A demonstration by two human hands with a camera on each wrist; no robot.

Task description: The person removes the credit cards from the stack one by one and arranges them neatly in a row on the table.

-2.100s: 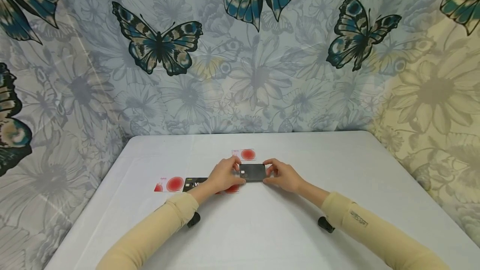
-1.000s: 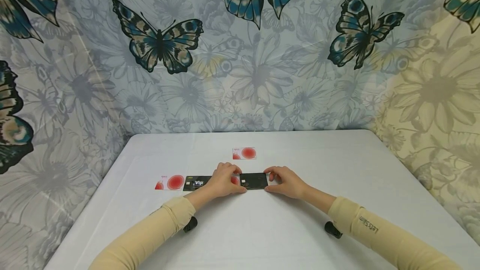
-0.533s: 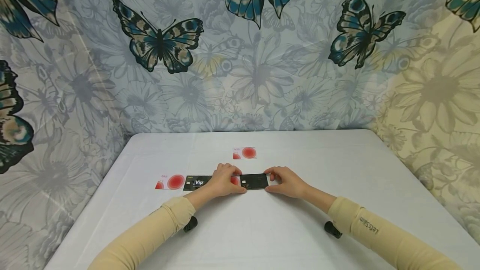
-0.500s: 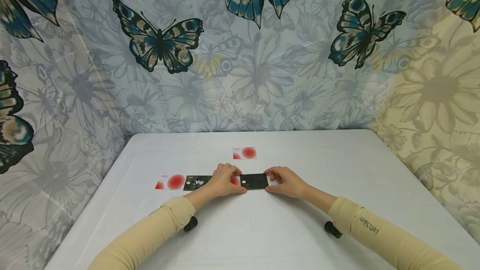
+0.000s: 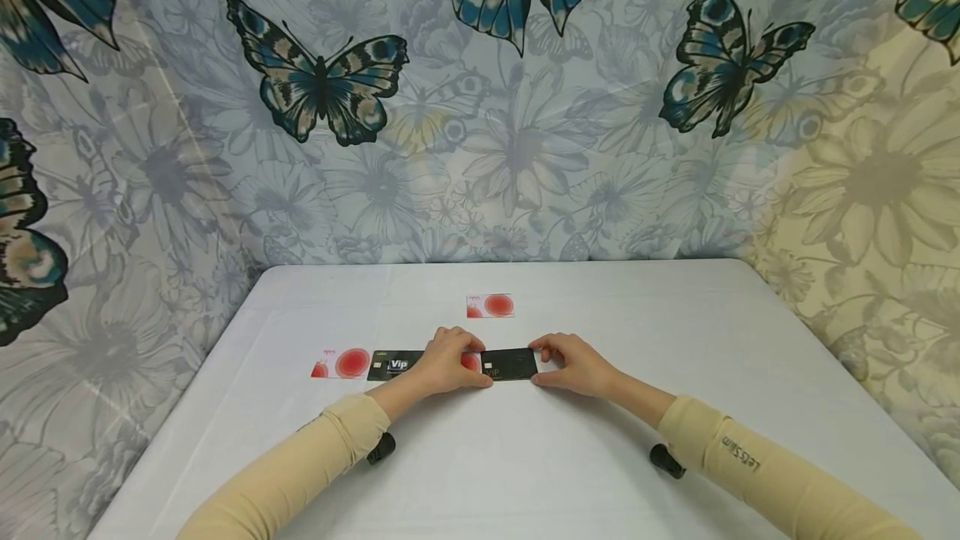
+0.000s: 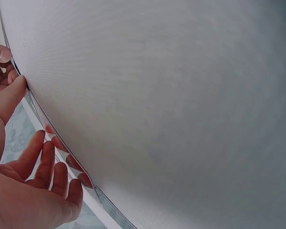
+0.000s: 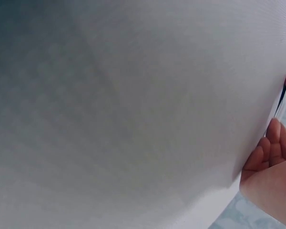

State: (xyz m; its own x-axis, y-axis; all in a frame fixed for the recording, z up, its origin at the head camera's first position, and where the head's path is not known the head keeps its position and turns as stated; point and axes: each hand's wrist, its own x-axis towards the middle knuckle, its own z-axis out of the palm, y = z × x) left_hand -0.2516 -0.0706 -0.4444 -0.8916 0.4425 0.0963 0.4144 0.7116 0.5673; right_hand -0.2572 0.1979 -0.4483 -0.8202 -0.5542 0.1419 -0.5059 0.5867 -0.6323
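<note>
The dark card [image 5: 510, 364] is shown face-up on the bench [image 5: 517, 457] only in the head view; in both wrist views it is reduced to a thin edge. It is pinched at its left corners by the left hand [image 5: 452, 361] and at its right corners by the right hand [image 5: 576, 365], thumb and finger on each side. Undersides of the left fingers [image 6: 59, 179] and red patches [image 6: 74, 163] beside them are shown in the left wrist view. Five cards are counted: the dark card, one Vip card [image 5: 393, 365], three red-and-white cards [image 5: 351, 362] (one at row's left end, one mostly covered by the left hand, one behind the row). Two beige sleeves [image 5: 300, 461] are seen.
</note>
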